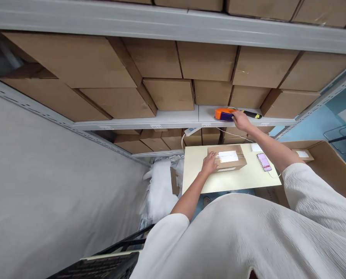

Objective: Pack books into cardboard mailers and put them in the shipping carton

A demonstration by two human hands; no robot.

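Note:
A taped cardboard box (240, 160) with a white label (228, 156) on top lies on the pale yellow table. My left hand (210, 163) rests on the box's left end, its fingers laid flat over the top. Up on the grey shelf, my right hand (242, 121) has its fingers closed around the near end of an orange and dark blue tape dispenser (223, 114). Just beyond that hand, a black and yellow utility knife (252, 114) lies on the shelf board. The fingertips of my right hand are partly hidden.
Cardboard boxes (208, 60) fill the shelves ahead. A phone (264, 162) with a cable lies on the table (196, 180), right of the box. A power strip (192, 131) hangs below the shelf edge. A large open carton (326, 166) stands right; white packing material (161, 190) lies left.

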